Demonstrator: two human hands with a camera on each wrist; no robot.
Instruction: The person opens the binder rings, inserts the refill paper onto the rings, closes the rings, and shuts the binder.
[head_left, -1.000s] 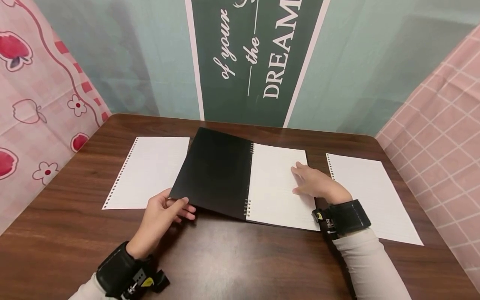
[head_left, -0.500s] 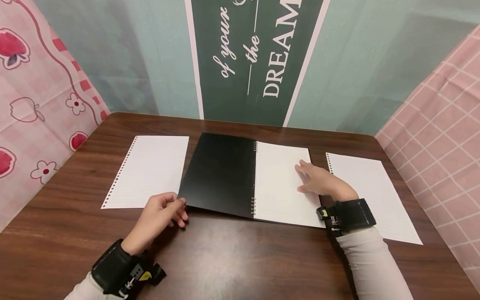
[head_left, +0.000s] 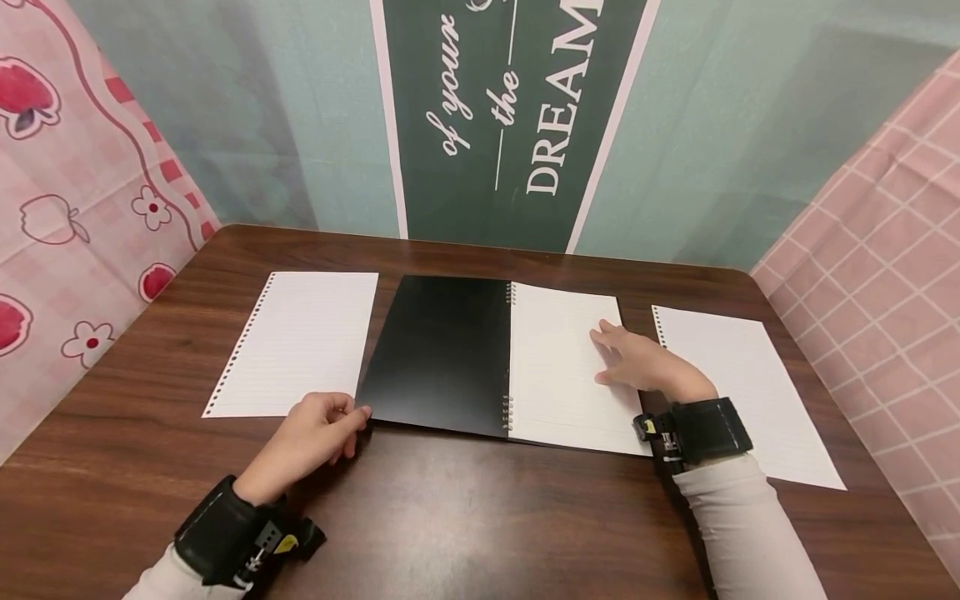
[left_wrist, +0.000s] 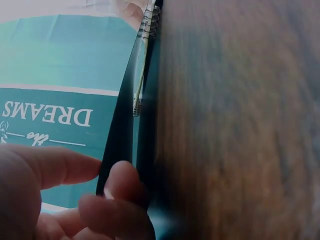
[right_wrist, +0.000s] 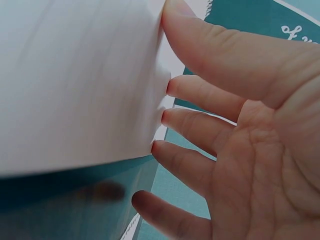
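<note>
A spiral notebook lies spread on the table, its black cover (head_left: 442,354) folded out to the left and its white lined page (head_left: 558,375) on the right. My left hand (head_left: 322,433) pinches the near left corner of the cover between thumb and fingers. In the left wrist view, the dark cover edge (left_wrist: 120,125) passes between the thumb and the fingertips, with the metal coil beyond. My right hand (head_left: 648,367) reaches over the page's right edge, fingers spread. In the right wrist view, several fingertips of the right hand (right_wrist: 250,140) touch the white paper.
One loose lined sheet (head_left: 296,342) with punched holes lies left of the notebook. Another punched sheet (head_left: 750,392) lies to the right, partly behind the right wrist. A green curtain (head_left: 517,125) with lettering hangs behind the brown table (head_left: 450,517).
The black cover has come down flatter to the left, and my left hand has moved slightly left and down with its corner. The notebook and right hand shifted slightly right, then stayed still.
</note>
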